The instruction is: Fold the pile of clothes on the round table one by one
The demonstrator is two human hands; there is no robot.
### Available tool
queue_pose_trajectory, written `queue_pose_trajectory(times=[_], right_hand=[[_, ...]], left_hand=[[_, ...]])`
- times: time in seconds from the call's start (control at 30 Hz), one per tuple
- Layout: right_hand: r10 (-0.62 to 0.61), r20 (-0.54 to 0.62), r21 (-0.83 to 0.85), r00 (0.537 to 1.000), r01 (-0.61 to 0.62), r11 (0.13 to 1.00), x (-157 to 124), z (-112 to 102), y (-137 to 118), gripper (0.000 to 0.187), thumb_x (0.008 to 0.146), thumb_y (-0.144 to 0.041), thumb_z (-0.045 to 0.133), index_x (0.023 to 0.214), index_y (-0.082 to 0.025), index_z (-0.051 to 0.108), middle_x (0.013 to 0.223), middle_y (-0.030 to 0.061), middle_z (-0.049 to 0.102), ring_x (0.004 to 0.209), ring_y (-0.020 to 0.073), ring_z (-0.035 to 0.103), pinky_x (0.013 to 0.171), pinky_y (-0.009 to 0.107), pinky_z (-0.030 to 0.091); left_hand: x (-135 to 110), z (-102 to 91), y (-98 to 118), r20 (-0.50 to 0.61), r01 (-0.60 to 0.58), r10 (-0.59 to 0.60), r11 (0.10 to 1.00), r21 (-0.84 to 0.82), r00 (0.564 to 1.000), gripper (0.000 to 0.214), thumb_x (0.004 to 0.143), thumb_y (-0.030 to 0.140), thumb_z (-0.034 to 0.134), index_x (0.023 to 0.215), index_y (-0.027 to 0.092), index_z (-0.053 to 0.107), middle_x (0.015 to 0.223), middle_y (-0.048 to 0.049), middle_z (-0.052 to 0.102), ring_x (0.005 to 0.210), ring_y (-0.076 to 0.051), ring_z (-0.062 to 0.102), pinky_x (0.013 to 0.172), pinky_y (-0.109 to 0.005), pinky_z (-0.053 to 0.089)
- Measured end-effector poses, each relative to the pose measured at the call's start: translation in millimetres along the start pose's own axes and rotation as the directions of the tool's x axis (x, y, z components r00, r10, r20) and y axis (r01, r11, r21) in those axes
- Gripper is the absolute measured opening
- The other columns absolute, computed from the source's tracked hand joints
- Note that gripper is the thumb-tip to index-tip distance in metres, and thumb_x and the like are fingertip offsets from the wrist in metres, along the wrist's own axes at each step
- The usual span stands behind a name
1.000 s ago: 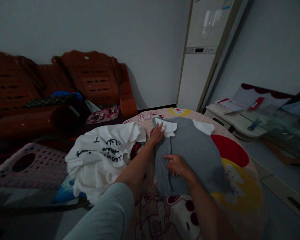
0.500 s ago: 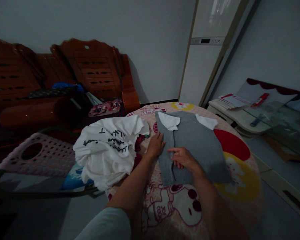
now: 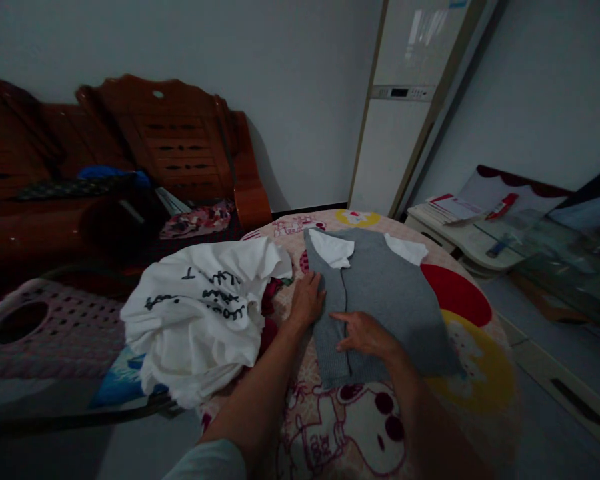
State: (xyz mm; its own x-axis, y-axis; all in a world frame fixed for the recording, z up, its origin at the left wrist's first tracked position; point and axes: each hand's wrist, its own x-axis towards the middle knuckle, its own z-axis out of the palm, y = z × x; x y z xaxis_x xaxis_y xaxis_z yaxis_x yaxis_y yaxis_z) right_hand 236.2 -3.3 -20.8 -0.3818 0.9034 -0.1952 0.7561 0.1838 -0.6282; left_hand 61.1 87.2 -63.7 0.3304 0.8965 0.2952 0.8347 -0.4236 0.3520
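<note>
A grey knitted top with a white collar and white sleeves (image 3: pixel 385 293) lies flat on a round table under a cartoon-print cloth (image 3: pixel 460 300). My left hand (image 3: pixel 307 299) rests open, palm down, on the garment's left edge. My right hand (image 3: pixel 363 331) lies on the lower front of the garment, fingers stretched out towards the left. A crumpled white shirt with black lettering (image 3: pixel 205 307) is heaped just left of my left hand.
A pink perforated plastic basket (image 3: pixel 45 327) stands at the left. Dark wooden chairs (image 3: pixel 180 153) with clothes on them line the back wall. A tall white appliance (image 3: pixel 405 107) stands behind the table. A low white cabinet (image 3: pixel 460 233) with papers is at the right.
My left hand slid down the garment's left edge from the collar towards me. My right hand stayed on the lower front. The camera view shifted slightly.
</note>
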Motion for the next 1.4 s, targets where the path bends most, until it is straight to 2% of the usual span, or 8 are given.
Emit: queue_pose_trajectory(times=[0.23, 0.43, 0.6, 0.87, 1.1, 1.2, 1.33, 1.4], right_hand=[[-0.024, -0.024, 0.005, 0.999, 0.024, 1.000, 0.1, -0.2, -3.9, 0.052, 0.067, -0.032, 0.082, 0.117, -0.021, 0.072, 0.055, -0.0030, 0.062, 0.054, 0.0129, 0.052, 0.055, 0.023, 0.035], [0.106, 0.031, 0.345, 0.994, -0.110, 0.932, -0.2, -0.9, 1.9, 0.029, 0.075, -0.031, 0.070, 0.098, -0.015, 0.077, 0.048, -0.0038, 0.055, 0.043, 0.0095, 0.049, 0.044, 0.019, 0.034], [0.082, 0.130, 0.349, 0.988, -0.123, 0.929, -5.4, -9.1, 2.2, 0.017, 0.075, -0.030, 0.066, 0.068, -0.016, 0.072, 0.044, -0.0037, 0.054, 0.039, 0.0074, 0.046, 0.041, 0.017, 0.033], [-0.008, 0.307, 0.371, 0.952, -0.112, 0.922, -14.1, -17.4, 8.1, 0.022, 0.075, -0.034, 0.066, 0.062, -0.017, 0.064, 0.045, -0.0047, 0.053, 0.037, 0.0071, 0.045, 0.037, 0.017, 0.033], [0.217, -0.152, 0.444, 0.964, -0.129, 0.887, -2.6, -17.8, 16.1, 0.029, 0.086, -0.041, 0.054, 0.073, -0.017, 0.064, 0.044, -0.0053, 0.051, 0.035, 0.0077, 0.042, 0.038, 0.018, 0.031], [0.363, -0.478, 0.403, 0.800, -0.167, 0.900, -5.1, -30.9, 34.4, 0.030, 0.088, -0.040, 0.049, 0.080, -0.017, 0.067, 0.055, 0.0001, 0.060, 0.046, 0.0118, 0.052, 0.047, 0.021, 0.040], [0.445, -0.827, 0.252, 0.343, -0.483, 0.839, -28.4, -56.3, 75.9, 0.033, 0.087, -0.027, 0.043, 0.098, -0.011, 0.070, 0.095, 0.0159, 0.071, 0.085, 0.0237, 0.064, 0.076, 0.032, 0.047], [0.440, -0.872, 0.216, 0.213, -0.639, 0.738, -42.2, -64.4, 97.0, 0.039, 0.087, -0.022, 0.041, 0.111, -0.007, 0.067, 0.105, 0.0207, 0.068, 0.096, 0.0279, 0.062, 0.083, 0.036, 0.045]], left_hand=[[-3.0, 4.5, 16.6, 0.185, -0.270, 0.257, 0.962, 0.045, 0.948, 0.053, 0.098, 0.035, 0.040, 0.148, 0.017, 0.038, 0.155, -0.0156, 0.036, 0.143, -0.031, 0.034, 0.115, -0.054, 0.028], [-4.9, 2.3, 17.8, 0.229, -0.282, 0.250, 0.951, 0.123, 0.941, 0.056, 0.099, 0.040, 0.035, 0.151, 0.018, 0.034, 0.157, -0.0149, 0.032, 0.144, -0.031, 0.032, 0.116, -0.053, 0.026], [-6.3, 2.2, 18.6, 0.220, -0.288, 0.257, 0.950, 0.121, 0.941, 0.059, 0.098, 0.046, 0.037, 0.151, 0.020, 0.033, 0.157, -0.0149, 0.031, 0.144, -0.032, 0.031, 0.115, -0.054, 0.026], [-7.2, 2.4, 17.5, 0.211, -0.290, 0.264, 0.952, 0.102, 0.941, 0.063, 0.097, 0.050, 0.039, 0.152, 0.019, 0.032, 0.158, -0.0158, 0.029, 0.145, -0.032, 0.029, 0.116, -0.055, 0.025], [-17.8, 1.6, 48.7, 0.188, -0.324, 0.315, 0.946, 0.018, 0.930, 0.058, 0.098, 0.038, 0.039, 0.152, 0.019, 0.030, 0.158, -0.0141, 0.030, 0.146, -0.027, 0.028, 0.117, -0.050, 0.026], [-21.6, 4.6, 55.4, 0.260, -0.379, 0.369, 0.925, -0.012, 0.892, 0.059, 0.097, 0.047, 0.039, 0.151, 0.024, 0.032, 0.157, -0.0111, 0.034, 0.146, -0.028, 0.029, 0.117, -0.053, 0.024], [-22.2, 8.2, 52.8, 0.256, -0.386, 0.376, 0.922, -0.013, 0.890, 0.059, 0.098, 0.049, 0.037, 0.152, 0.025, 0.031, 0.158, -0.0099, 0.032, 0.147, -0.028, 0.026, 0.118, -0.054, 0.022], [-21.8, 8.8, 51.3, 0.254, -0.388, 0.379, 0.922, -0.016, 0.890, 0.060, 0.098, 0.049, 0.036, 0.152, 0.024, 0.031, 0.158, -0.0099, 0.031, 0.147, -0.028, 0.025, 0.118, -0.054, 0.022]])
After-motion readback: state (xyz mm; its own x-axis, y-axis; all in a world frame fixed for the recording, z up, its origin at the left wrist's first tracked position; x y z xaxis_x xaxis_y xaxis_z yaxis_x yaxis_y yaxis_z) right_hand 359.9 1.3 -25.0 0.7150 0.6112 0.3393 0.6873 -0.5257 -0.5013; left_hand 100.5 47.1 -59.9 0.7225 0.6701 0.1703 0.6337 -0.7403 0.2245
